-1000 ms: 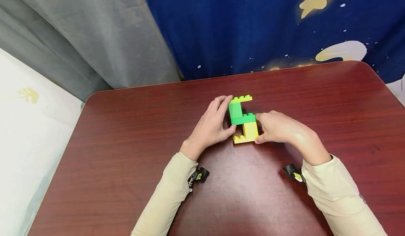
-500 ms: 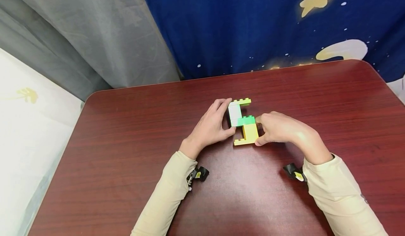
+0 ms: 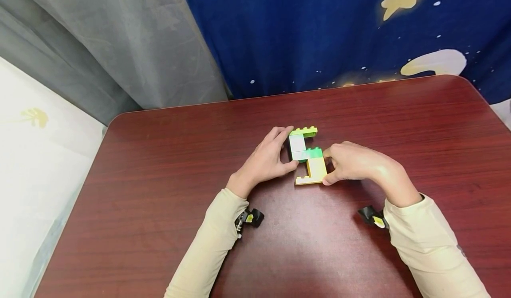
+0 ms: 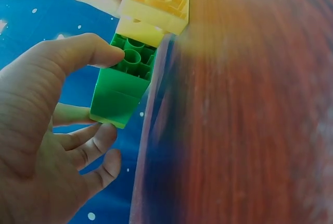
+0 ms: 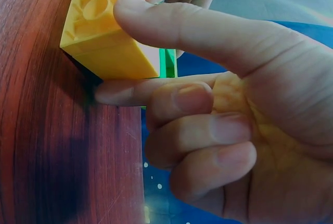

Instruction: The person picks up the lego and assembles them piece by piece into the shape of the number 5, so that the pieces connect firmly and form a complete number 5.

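Joined toy building bricks form a stepped S shape above or on the table; contact cannot be told. At its far end is a lime brick (image 3: pixel 309 131), then green bricks (image 3: pixel 314 153), and yellow bricks (image 3: pixel 317 169) nearest the person. My left hand (image 3: pixel 265 159) pinches the green part, thumb on its hollow underside and fingers at the lime end, as the left wrist view shows. From the right, my right hand (image 3: pixel 355 162) grips the yellow bricks (image 5: pixel 112 52) between thumb and index finger. Its other fingers are curled in the right wrist view.
A dark red wooden table (image 3: pixel 167 169) spreads under both arms. Behind it hang a grey curtain (image 3: pixel 131 36) and a blue curtain (image 3: pixel 299 36) with stars. Black wrist cameras sit by each cuff.
The brick shape has tilted and shifted slightly towards the person, with glare now whitening part of the green face. Both hands keep their hold and have barely moved.
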`<action>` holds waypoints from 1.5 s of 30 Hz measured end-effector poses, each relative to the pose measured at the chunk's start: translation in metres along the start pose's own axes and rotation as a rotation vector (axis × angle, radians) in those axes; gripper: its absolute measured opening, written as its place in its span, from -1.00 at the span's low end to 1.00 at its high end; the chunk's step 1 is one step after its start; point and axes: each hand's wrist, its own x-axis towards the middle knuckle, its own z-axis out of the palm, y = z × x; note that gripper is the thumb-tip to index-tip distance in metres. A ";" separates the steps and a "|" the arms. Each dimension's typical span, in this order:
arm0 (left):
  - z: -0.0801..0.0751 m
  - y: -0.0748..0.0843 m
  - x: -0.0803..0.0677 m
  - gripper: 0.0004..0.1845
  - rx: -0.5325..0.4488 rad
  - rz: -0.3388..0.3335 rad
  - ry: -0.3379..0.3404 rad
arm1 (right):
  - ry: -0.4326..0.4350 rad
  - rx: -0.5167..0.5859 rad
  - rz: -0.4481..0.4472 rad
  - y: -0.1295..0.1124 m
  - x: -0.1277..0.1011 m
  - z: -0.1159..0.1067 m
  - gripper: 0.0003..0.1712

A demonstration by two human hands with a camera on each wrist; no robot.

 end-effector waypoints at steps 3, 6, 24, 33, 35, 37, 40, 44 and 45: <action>0.000 -0.001 0.000 -0.13 0.004 -0.003 -0.019 | 0.000 -0.003 -0.009 0.000 0.000 0.000 -0.69; 0.001 -0.001 0.001 -0.14 0.010 -0.002 -0.037 | -0.001 -0.008 -0.014 0.000 0.000 0.000 -0.69; 0.003 -0.001 0.002 -0.17 0.031 -0.020 -0.068 | -0.005 -0.019 -0.026 0.003 0.001 0.000 -0.70; 0.003 -0.002 0.002 -0.20 0.026 -0.050 -0.126 | -0.007 -0.015 -0.006 0.001 0.001 -0.001 -0.71; 0.003 -0.002 0.002 -0.20 0.018 -0.055 -0.133 | -0.008 -0.014 -0.002 0.001 0.002 -0.002 -0.70; 0.004 -0.002 0.002 -0.20 0.010 -0.057 -0.136 | -0.009 -0.011 0.001 0.001 0.002 -0.002 -0.70; 0.005 -0.003 0.002 -0.20 0.005 -0.055 -0.137 | -0.013 -0.008 0.007 0.002 0.002 -0.002 -0.68; 0.005 -0.003 0.002 -0.18 0.003 -0.042 -0.130 | -0.013 -0.007 0.012 0.002 0.002 -0.001 -0.65; 0.005 -0.003 0.002 -0.18 0.002 -0.039 -0.128 | -0.013 -0.008 0.013 0.002 0.003 -0.001 -0.65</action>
